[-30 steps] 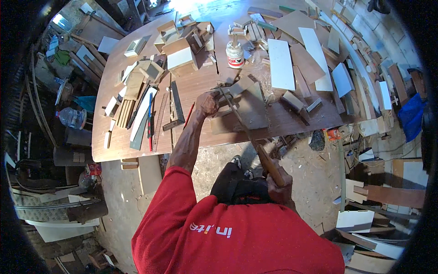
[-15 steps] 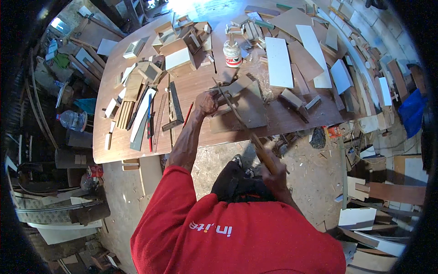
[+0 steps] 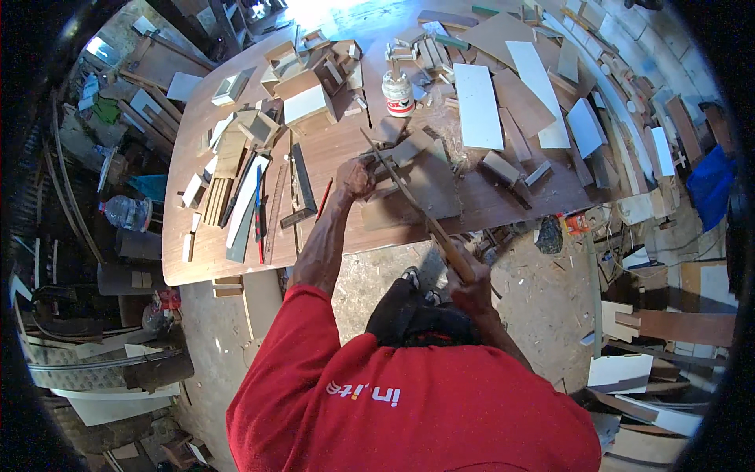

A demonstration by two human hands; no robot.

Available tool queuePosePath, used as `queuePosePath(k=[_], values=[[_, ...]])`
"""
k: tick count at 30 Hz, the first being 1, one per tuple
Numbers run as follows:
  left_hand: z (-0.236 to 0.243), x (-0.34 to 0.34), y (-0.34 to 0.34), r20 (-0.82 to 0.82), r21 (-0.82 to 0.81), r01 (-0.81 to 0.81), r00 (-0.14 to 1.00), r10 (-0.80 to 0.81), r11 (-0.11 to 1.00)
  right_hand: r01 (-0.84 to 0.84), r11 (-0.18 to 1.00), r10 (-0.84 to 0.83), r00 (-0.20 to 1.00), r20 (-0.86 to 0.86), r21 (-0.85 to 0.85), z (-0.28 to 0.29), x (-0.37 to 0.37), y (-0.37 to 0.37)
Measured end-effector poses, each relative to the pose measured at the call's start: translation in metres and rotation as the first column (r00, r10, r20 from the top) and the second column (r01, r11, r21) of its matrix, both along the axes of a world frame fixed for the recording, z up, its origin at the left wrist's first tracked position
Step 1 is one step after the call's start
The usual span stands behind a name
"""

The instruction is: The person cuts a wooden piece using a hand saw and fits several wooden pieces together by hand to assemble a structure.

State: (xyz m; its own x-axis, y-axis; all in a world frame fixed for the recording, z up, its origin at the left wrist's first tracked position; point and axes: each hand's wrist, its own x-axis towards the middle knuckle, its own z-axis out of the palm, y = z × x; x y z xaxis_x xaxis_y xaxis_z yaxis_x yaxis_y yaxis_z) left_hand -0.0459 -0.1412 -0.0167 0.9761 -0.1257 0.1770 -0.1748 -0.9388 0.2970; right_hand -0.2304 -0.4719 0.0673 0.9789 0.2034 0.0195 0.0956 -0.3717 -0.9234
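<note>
My right hand [image 3: 470,289] is wrapped round the wooden handle of a handsaw [image 3: 412,198]. Its narrow blade slants away to the far left, its tip just past my left hand [image 3: 358,178]. With closed fingers, my left hand presses on a small wood piece [image 3: 383,168] at the blade's left side; much of that piece is hidden by the hand and blade. Beneath them lies a flat brown board [image 3: 436,189] near the table's front edge. Another light wood offcut [image 3: 413,147] rests on the board, right of the blade.
On the brown table [image 3: 204,256], a metal-and-wood square [image 3: 299,189], a red pencil [image 3: 325,197] and rulers lie to the left. Small wooden boxes [image 3: 311,106] and a white glue jar [image 3: 399,94] stand farther back. White panels [image 3: 477,106] and offcuts cover the right side.
My right hand has pushed the saw a little forward and to the left, so its tip reaches farther past my left hand. My left hand stays in place on the wood piece.
</note>
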Motion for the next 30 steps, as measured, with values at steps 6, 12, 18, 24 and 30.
queuePosePath(k=[6, 12, 18, 24, 30], values=[[-0.001, -0.001, -0.004, -0.013, -0.011, 0.003, 1.0, -0.003, 1.0, -0.012, 0.997, 0.0, 0.99, 0.143, 0.081, -0.009, -0.028, -0.022], [-0.012, -0.009, 0.011, 0.127, -0.087, -0.009, 0.992, 0.02, 0.996, -0.054, 0.997, 0.058, 0.997, 0.06, -0.063, 0.007, 0.001, 0.0], [0.015, -0.003, -0.015, -0.065, -0.101, -0.025, 0.998, 0.018, 0.995, 0.055, 0.998, -0.05, 0.982, 0.182, -0.022, -0.013, -0.026, -0.023], [0.003, 0.003, -0.005, -0.018, -0.036, 0.006, 1.0, -0.007, 0.999, 0.024, 0.998, -0.018, 0.995, -0.099, 0.062, -0.009, -0.013, -0.018], [-0.006, 0.006, -0.002, -0.048, -0.034, 0.028, 0.998, -0.03, 0.999, 0.07, 0.998, -0.067, 0.985, 0.16, -0.01, -0.009, -0.038, -0.036]])
